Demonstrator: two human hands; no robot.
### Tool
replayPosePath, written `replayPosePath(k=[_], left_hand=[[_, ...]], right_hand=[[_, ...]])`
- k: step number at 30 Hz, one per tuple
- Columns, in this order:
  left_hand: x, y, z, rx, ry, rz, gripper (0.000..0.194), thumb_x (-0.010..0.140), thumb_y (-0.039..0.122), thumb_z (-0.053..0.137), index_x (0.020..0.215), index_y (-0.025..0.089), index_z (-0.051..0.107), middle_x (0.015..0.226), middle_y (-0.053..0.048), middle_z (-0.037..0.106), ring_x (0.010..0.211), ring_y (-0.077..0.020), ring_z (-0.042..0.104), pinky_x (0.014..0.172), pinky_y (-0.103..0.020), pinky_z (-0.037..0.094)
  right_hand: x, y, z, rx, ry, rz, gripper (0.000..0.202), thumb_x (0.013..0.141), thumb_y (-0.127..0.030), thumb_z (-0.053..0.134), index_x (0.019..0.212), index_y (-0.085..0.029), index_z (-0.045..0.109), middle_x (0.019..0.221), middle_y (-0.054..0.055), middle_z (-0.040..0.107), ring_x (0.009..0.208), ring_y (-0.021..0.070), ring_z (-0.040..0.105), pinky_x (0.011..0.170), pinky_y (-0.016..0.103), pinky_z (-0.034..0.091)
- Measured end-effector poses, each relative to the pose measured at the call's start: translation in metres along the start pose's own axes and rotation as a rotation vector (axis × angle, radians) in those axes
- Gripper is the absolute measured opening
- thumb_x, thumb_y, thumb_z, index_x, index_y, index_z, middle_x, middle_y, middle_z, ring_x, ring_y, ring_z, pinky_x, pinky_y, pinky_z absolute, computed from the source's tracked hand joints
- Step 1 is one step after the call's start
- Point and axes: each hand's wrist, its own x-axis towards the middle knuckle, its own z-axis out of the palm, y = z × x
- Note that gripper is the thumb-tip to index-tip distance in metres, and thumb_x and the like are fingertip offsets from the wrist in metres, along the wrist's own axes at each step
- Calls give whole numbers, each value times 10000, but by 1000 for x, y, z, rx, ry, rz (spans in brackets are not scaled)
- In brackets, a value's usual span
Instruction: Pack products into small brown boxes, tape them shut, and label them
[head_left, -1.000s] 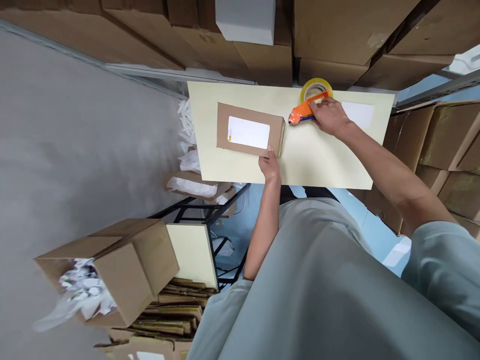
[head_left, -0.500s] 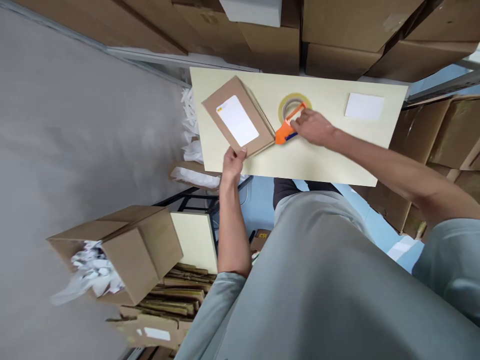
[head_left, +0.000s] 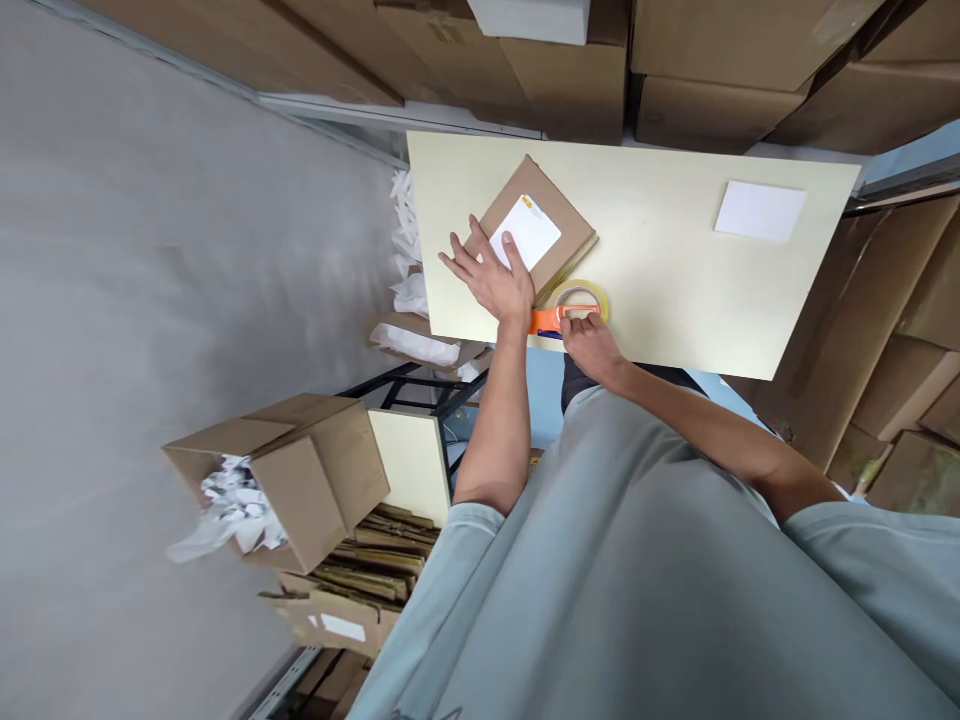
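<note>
A flat brown cardboard box (head_left: 574, 222) with a white label (head_left: 534, 232) on top lies turned at an angle on the pale table. Over its near left side my left hand (head_left: 499, 280) rests with fingers spread, partly covering the label. My right hand (head_left: 591, 345) is closed around the handle of an orange tape dispenser (head_left: 551, 320). The dispenser carries a roll of yellowish tape (head_left: 602, 297), and its head is at the box's near corner, close to my left wrist. Whether it touches the box I cannot tell.
On the table's (head_left: 675, 290) right part lies a white card or paper stack (head_left: 760, 210). Large cartons (head_left: 720, 110) line the back and right. At lower left, an open carton (head_left: 322, 480) holds crumpled paper (head_left: 240, 505), with flattened cardboard (head_left: 382, 555) beside it.
The box has been turned, and my left hand has gone from gripping its near corner to lying spread on top. My right hand has brought the tape dispenser nearer my body.
</note>
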Motion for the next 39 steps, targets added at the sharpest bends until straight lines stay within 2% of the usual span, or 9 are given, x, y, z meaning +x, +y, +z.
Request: replayPosePath(k=[7,11,16,19,22,26,29,35,39], left_hand=[[0,6,-3,47,-60,-21,1000,1063,967,252,1095,140,815,1753,-225,552,1658,-194,-505,1382,-603,-144],[4,-9,-1,203,-43,-2,971,1061,955,347,1402,148,766,1857,-162,421,1765,-280,-339,1451,-643,-33],[11,-29,-4,446,-33,43,838,1042,824,636,1698,308,556,1938,-53,251,1827,-401,-69,1459,-750,209],[13,-36,-5,444,-35,73,819,1109,735,610,1765,266,470,1951,-72,198,1826,-426,-46,1456,-769,178],[15,-39,-3,473,13,58,797,1128,747,518,1790,311,432,1950,-54,209,1830,-398,-13,1460,-748,191],[18,-45,-2,517,-12,62,854,1084,800,515,1800,344,419,1938,-59,253,1825,-392,88,1452,-724,254],[21,-54,-2,501,-7,110,819,1113,805,462,1774,321,469,1934,-47,266,1831,-397,29,1462,-734,212],[43,-55,-18,556,-65,270,839,1150,759,444,1739,165,502,1949,-116,201,1828,-391,-80,1487,-691,46],[55,-36,-23,600,-247,407,739,1146,715,460,1692,229,573,1912,-106,328,1834,-362,-25,1471,-694,-35]], right_hand=[[-21,17,10,102,28,47,463,1064,9,381,1445,11,643,1154,260,836,1088,325,789,1105,467,519],[-76,59,21,71,43,150,393,1072,-78,495,1421,-1,659,1141,272,842,1074,353,781,1103,475,527],[-143,150,9,-86,17,314,364,1124,-277,517,1324,-28,691,1016,260,830,968,362,756,968,444,522],[-119,192,-18,-160,91,341,410,1133,-281,487,1389,1,638,1066,277,823,966,352,744,1006,469,501],[-56,212,-48,-170,178,298,405,1135,-219,439,1436,3,595,1125,252,822,1009,323,745,1066,485,491],[22,210,-72,-186,230,237,436,1132,-177,392,1494,6,556,1147,208,825,1054,294,759,1135,494,491],[46,199,-72,-148,260,199,462,1146,-181,346,1525,12,526,1169,192,818,1118,295,761,1175,514,480],[17,167,-57,-76,181,208,497,1100,-136,365,1543,24,522,1272,272,804,1145,356,748,1155,548,482],[-20,125,-42,-79,70,208,512,1119,-118,340,1566,75,499,1251,314,803,1107,359,760,1096,499,490]])
